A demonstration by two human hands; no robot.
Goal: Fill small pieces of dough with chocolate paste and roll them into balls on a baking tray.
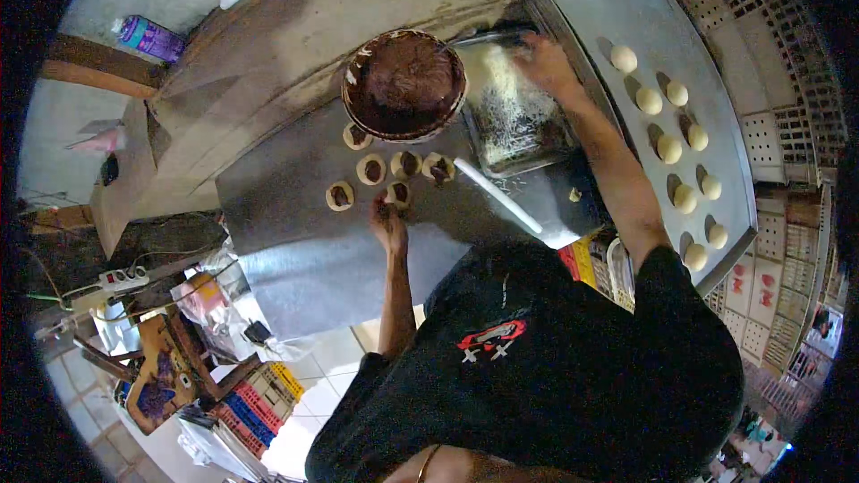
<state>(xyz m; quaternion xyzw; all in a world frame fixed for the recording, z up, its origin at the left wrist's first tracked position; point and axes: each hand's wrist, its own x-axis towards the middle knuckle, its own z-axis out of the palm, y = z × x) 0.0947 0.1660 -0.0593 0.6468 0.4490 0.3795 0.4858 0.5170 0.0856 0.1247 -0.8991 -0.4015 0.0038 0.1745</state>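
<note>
From afar I see my left fingers [382, 207] touching a round, pale dough disc with dark brown filling [399, 195], five more unclosed nearby; nine smooth, pale dough balls [649, 101], seemingly done, lie right of my right fingers [528, 47]; I cannot tell either grip

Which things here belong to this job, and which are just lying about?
Likely the job:
left hand at a filled dough round;
right hand at the shallow tray;
bowl of dark filling;
dough balls.

Likely just lying about:
purple bottle;
power strip.
</note>
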